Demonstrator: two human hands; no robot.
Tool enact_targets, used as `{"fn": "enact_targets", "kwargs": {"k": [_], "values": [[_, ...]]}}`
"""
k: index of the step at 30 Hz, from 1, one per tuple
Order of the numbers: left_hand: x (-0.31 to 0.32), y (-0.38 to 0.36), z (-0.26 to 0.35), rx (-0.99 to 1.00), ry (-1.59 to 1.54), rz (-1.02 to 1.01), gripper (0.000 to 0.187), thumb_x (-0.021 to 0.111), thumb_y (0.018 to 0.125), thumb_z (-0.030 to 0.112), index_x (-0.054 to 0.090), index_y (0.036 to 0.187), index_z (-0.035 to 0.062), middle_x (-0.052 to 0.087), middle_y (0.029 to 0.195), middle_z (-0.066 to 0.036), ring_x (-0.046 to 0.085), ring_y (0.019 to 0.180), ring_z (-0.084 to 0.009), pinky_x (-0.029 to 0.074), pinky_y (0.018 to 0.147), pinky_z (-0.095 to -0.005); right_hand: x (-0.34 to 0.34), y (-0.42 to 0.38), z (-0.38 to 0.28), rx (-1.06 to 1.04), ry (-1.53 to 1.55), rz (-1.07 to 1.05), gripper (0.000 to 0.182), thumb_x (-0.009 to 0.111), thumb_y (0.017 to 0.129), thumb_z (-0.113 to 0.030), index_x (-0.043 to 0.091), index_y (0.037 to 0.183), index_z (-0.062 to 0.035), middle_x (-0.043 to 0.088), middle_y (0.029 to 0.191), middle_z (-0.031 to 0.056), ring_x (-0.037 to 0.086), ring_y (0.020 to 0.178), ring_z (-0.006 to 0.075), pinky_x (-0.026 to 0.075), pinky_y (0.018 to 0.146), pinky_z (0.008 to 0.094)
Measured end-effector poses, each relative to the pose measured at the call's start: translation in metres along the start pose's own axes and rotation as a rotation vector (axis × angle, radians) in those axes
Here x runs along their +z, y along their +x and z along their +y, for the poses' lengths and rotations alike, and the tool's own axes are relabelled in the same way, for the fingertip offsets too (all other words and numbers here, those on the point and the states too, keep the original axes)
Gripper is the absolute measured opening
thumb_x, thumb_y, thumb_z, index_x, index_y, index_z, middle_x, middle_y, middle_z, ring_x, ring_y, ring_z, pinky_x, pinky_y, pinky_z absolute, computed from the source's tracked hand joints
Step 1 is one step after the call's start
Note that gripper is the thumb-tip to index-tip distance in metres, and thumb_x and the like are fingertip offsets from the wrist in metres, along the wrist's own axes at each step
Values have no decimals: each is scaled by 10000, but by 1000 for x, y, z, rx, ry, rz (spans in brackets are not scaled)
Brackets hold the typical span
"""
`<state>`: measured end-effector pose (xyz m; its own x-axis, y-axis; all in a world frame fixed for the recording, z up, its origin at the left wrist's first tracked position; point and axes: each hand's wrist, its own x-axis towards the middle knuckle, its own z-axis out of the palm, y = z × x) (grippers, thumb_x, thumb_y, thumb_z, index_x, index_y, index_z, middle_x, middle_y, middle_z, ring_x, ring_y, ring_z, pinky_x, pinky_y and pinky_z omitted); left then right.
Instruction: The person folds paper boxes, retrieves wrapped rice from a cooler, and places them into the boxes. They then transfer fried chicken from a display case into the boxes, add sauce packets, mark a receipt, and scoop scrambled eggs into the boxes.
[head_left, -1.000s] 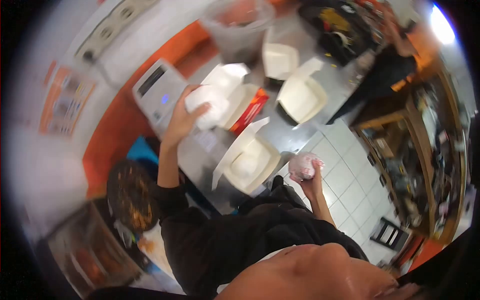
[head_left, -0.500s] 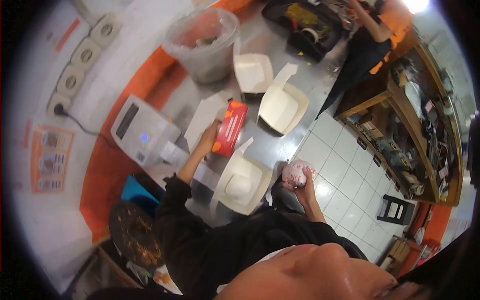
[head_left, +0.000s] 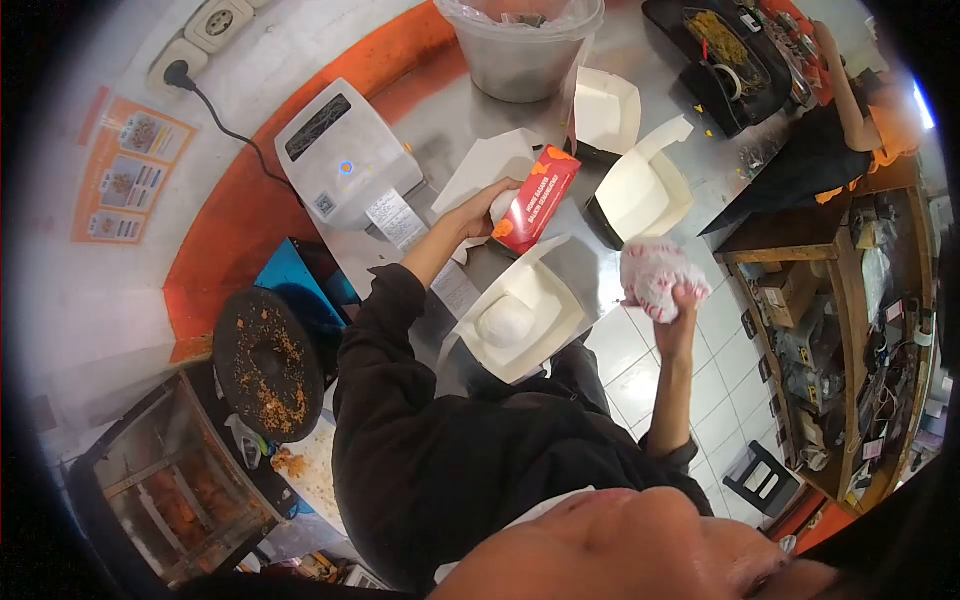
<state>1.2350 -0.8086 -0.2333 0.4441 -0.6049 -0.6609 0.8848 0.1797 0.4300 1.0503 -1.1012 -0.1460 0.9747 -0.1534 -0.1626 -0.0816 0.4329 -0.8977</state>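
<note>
My left hand [head_left: 476, 212] reaches in behind the red side of a takeaway box [head_left: 540, 200], its fingers curled over a white rounded bundle [head_left: 502, 206]; the fingertips are partly hidden. Raised over the floor on the right, my right hand [head_left: 680, 312] grips a paper-wrapped rice portion [head_left: 660, 280] with red print. Nearest to me, an open white box [head_left: 548, 290] has a white rounded lump [head_left: 506, 321] in it. Two more open boxes stand beyond, one at the right [head_left: 640, 200] and one farther back [head_left: 607, 105].
A receipt printer [head_left: 350, 150] with paper hanging out stands by the wall. A plastic-lined bucket [head_left: 525, 70] and a black tray [head_left: 720, 60] of food are at the far end. Another person [head_left: 850, 130] works there. Wooden shelves [head_left: 800, 240] stand at the right.
My right hand has lifted the wrapped rice up and outward to the right. A white bundle now shows under my left hand. The camera view has shifted.
</note>
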Motion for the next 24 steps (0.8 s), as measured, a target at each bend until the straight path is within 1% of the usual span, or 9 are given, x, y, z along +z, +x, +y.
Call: {"fn": "enact_targets", "kwargs": {"k": [5, 8, 10, 12, 14, 16, 18, 20, 24], "values": [[14, -13, 11, 127, 137, -65, 460, 554, 809, 397, 541, 1114, 52, 628, 1012, -72, 625, 882, -162, 489, 835, -312, 92, 76, -59, 366, -298, -337, 600, 602, 789, -340, 387, 1226, 10, 540, 1094, 167, 599, 919, 273, 574, 580, 410], [73, -81, 18, 310, 372, 82, 458, 555, 810, 371, 533, 1138, 52, 617, 1051, -79, 621, 904, -164, 487, 838, -302, 125, 110, -51, 561, -392, -346, 579, 594, 800, -353, 403, 1208, 9, 557, 1066, 163, 619, 864, 258, 575, 567, 402], [78, -90, 24, 510, 597, 250, 462, 554, 811, 355, 527, 1159, 53, 605, 1087, -85, 616, 926, -167, 485, 840, -297, 124, 113, -40, 498, -337, -357, 569, 588, 805, -353, 408, 1207, 8, 564, 1053, 164, 624, 843, 256, 575, 560, 393], [48, -62, 42, 411, 195, -41, 470, 553, 802, 306, 508, 1205, 69, 569, 1153, -86, 593, 977, -161, 478, 850, -288, 119, 118, -27, 439, -290, -372, 560, 582, 811, -352, 413, 1205, 7, 571, 1039, 165, 629, 822, 254, 574, 552, 385], [43, -63, 58, 443, 272, -63, 501, 576, 787, 307, 502, 1228, 82, 541, 1193, -80, 570, 1018, -167, 467, 850, -275, 110, 118, -17, 380, -108, -362, 503, 599, 809, -300, 442, 1175, 8, 592, 988, 138, 632, 788, 225, 560, 572, 362], [33, -47, 72, 623, 951, -35, 511, 603, 776, 325, 515, 1213, 75, 559, 1166, -98, 566, 1024, -184, 449, 862, -276, 103, 123, -8, 422, -176, -407, 479, 624, 801, -275, 467, 1158, 2, 592, 998, 120, 619, 835, 217, 544, 620, 330], [20, -21, 64, 708, 1215, 24, 560, 654, 740, 373, 528, 1194, 70, 575, 1136, -130, 565, 1026, -210, 435, 874, -288, 105, 126, 9, 10, -619, -405, 461, 653, 786, -239, 491, 1141, 7, 585, 1017, 105, 596, 878, 200, 510, 703, 291], [25, -12, 45, 458, 1547, 187, 613, 691, 698, 416, 531, 1180, 73, 587, 1102, -151, 565, 1021, -228, 425, 893, -312, 102, 125, 24, -261, -881, -356, 484, 675, 766, -221, 492, 1147, 16, 571, 1048, 117, 572, 921, 194, 471, 768, 275], [12, 12, 16, 486, 1067, 302, 719, 694, 664, 487, 502, 1162, 5, 578, 1079, -199, 572, 998, -295, 507, 735, -396, 111, 121, 4, 90, -677, -322, 486, 671, 763, -271, 505, 1127, 4, 596, 984, 116, 616, 808, 187, 511, 597, 268]]}}
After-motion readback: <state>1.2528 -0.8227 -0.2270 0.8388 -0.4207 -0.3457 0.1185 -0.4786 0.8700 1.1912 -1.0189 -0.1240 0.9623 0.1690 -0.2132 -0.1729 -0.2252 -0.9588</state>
